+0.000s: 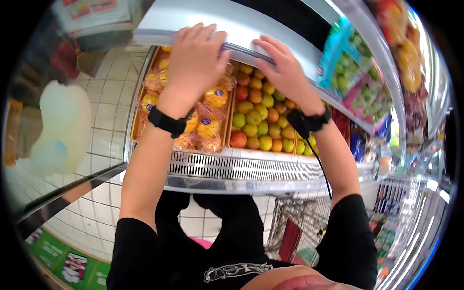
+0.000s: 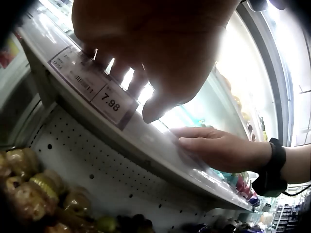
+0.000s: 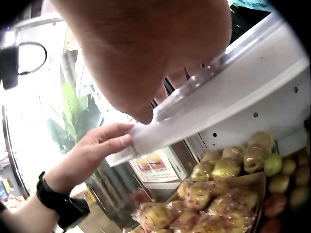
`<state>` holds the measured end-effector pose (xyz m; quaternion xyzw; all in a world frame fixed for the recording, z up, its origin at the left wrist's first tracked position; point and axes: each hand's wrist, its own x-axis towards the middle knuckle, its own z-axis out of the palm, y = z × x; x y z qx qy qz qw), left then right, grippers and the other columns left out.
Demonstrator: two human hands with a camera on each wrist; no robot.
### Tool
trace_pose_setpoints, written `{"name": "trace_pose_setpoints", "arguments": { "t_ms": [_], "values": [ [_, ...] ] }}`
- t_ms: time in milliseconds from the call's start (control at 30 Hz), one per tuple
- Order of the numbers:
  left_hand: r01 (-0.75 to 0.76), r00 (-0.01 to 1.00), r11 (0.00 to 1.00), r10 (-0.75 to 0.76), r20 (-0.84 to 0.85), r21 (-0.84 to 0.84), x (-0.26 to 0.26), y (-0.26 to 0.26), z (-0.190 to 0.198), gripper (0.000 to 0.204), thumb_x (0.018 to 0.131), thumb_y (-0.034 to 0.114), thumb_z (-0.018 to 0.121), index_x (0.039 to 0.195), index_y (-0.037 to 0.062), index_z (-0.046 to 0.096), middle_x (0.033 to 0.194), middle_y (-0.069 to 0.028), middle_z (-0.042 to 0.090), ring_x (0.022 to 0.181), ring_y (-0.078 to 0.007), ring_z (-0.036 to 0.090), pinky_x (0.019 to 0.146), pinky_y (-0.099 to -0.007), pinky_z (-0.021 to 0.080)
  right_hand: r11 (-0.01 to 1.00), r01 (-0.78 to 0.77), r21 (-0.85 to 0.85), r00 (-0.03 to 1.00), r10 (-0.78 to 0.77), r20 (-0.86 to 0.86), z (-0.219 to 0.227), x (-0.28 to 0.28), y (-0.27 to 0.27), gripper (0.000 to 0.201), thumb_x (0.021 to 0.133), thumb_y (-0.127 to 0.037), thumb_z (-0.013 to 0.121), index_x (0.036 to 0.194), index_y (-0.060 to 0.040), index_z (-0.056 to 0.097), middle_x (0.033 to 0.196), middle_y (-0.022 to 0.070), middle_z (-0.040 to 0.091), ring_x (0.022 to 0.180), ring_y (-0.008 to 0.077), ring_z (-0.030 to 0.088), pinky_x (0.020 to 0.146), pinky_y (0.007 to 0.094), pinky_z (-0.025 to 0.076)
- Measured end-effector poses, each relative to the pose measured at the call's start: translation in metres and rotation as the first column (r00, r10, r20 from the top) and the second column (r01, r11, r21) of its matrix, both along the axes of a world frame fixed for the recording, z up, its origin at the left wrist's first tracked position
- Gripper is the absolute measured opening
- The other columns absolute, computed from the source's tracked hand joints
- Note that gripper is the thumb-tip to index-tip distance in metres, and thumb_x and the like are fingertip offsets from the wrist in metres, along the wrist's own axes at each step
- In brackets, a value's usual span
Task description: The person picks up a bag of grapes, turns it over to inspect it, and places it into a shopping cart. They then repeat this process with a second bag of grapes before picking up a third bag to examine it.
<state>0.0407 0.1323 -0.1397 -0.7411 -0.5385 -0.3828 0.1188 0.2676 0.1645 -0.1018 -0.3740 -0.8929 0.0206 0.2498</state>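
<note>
My left hand [image 1: 195, 65] rests on the front edge of a white shelf [image 1: 162, 17], fingers extended over its top. To its right, my right hand [image 1: 285, 70] touches the same edge, its fingers laid forward and thumb apart. In the left wrist view, a price label [image 2: 112, 104] reading 7.98 sits on the shelf front [image 2: 146, 141] beneath my left fingers. The right wrist view shows my left thumb [image 3: 120, 141] against the shelf front. Nothing is held in either hand. Below lie plastic-wrapped yellow fruit [image 1: 208, 126] and loose red, yellow and green fruit [image 1: 253, 116].
A turquoise bag [image 1: 333, 50] and packs of green produce [image 1: 357, 63] stand on the shelf at right. A slotted grille [image 1: 217, 166] runs along the case's front. Behind it stands a shopping cart [image 1: 275, 222]. Glass [image 1: 63, 125] borders the left side.
</note>
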Motion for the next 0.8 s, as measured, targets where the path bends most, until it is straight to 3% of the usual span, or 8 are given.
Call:
{"name": "trace_pose_setpoints", "arguments": {
  "t_ms": [133,233,300,400,467,633,733,800],
  "values": [
    [-0.092,0.990,0.990,0.079,-0.116,-0.111,0.015,-0.006,0.009,0.042,0.088,0.028,0.065,0.127,0.0133,0.060,0.136,-0.0116,0.056,0.130,-0.0332,0.046,0.112,-0.0479,0.031,0.977,0.087,0.196,0.995,-0.097,0.039,-0.014,0.010,-0.014,0.041,0.087,-0.020,0.065,0.127,-0.0117,0.060,0.131,0.0153,0.059,0.123,0.0342,0.054,0.104,0.0441,0.044],
    [-0.104,0.983,0.979,0.074,-0.170,-0.176,0.032,-0.019,0.022,0.042,0.086,0.029,0.066,0.125,0.0132,0.062,0.135,-0.0157,0.055,0.130,-0.0384,0.046,0.113,-0.0539,0.027,0.989,0.135,0.055,0.991,-0.135,-0.018,-0.008,0.019,-0.038,0.045,0.087,-0.019,0.065,0.131,-0.0127,0.058,0.135,0.0151,0.056,0.125,0.0342,0.052,0.107,0.0446,0.040],
    [0.001,0.996,0.944,-0.032,-0.089,-0.329,0.044,-0.033,0.031,0.043,0.088,0.030,0.066,0.125,0.0091,0.061,0.135,-0.0197,0.055,0.127,-0.0414,0.047,0.109,-0.0514,0.035,0.989,0.132,-0.069,0.991,-0.134,-0.016,-0.001,0.039,-0.049,0.042,0.090,-0.023,0.064,0.130,-0.0124,0.059,0.139,0.0169,0.053,0.127,0.0356,0.051,0.108,0.0440,0.039],
    [0.200,0.979,0.832,-0.147,0.141,-0.518,0.070,-0.028,0.070,0.045,0.087,0.029,0.067,0.124,0.0039,0.061,0.125,-0.0211,0.062,0.119,-0.0386,0.056,0.102,-0.0451,0.044,0.913,0.154,-0.379,0.942,-0.251,-0.222,0.021,0.075,-0.066,0.041,0.089,-0.027,0.063,0.126,-0.0078,0.061,0.140,0.0213,0.051,0.128,0.0365,0.049,0.109,0.0435,0.039],
    [0.291,0.942,0.791,-0.139,0.306,-0.538,0.098,-0.022,0.096,0.045,0.086,0.029,0.068,0.120,0.0009,0.063,0.114,-0.0217,0.067,0.110,-0.0356,0.064,0.095,-0.0394,0.049,0.899,0.262,-0.352,0.903,-0.357,-0.239,0.042,0.106,-0.075,0.041,0.090,-0.030,0.062,0.124,-0.0072,0.062,0.141,0.0228,0.050,0.129,0.0367,0.049,0.108,0.0421,0.040],
    [0.410,0.867,0.638,-0.051,0.496,-0.652,0.166,0.007,0.119,0.077,0.085,0.039,0.073,0.141,-0.0035,0.039,0.133,-0.0287,0.055,0.122,-0.0405,0.056,0.098,-0.0413,0.049,0.731,0.290,-0.618,0.605,-0.640,-0.474,0.068,0.186,-0.085,0.046,0.092,-0.027,0.063,0.133,-0.0083,0.056,0.129,0.0127,0.062,0.116,0.0255,0.060,0.096,0.0350,0.048],
    [0.478,0.859,0.621,-0.184,0.477,-0.621,0.192,0.031,0.117,0.095,0.084,0.046,0.074,0.144,-0.0088,0.024,0.139,-0.0320,0.047,0.126,-0.0420,0.052,0.100,-0.0429,0.048,0.645,0.225,-0.730,0.476,-0.727,-0.495,0.054,0.216,-0.112,0.048,0.093,-0.025,0.064,0.136,-0.0070,0.053,0.128,0.0107,0.061,0.112,0.0212,0.061,0.093,0.0328,0.048],
    [0.519,0.833,0.557,-0.158,0.531,-0.649,0.201,0.050,0.120,0.097,0.083,0.049,0.075,0.139,-0.0126,0.026,0.140,-0.0311,0.045,0.128,-0.0375,0.050,0.102,-0.0415,0.046,0.614,0.109,-0.782,0.386,-0.751,-0.536,0.039,0.227,-0.129,0.046,0.094,-0.024,0.063,0.136,-0.0081,0.054,0.127,0.0090,0.061,0.111,0.0182,0.060,0.091,0.0320,0.049]
  ]
}}
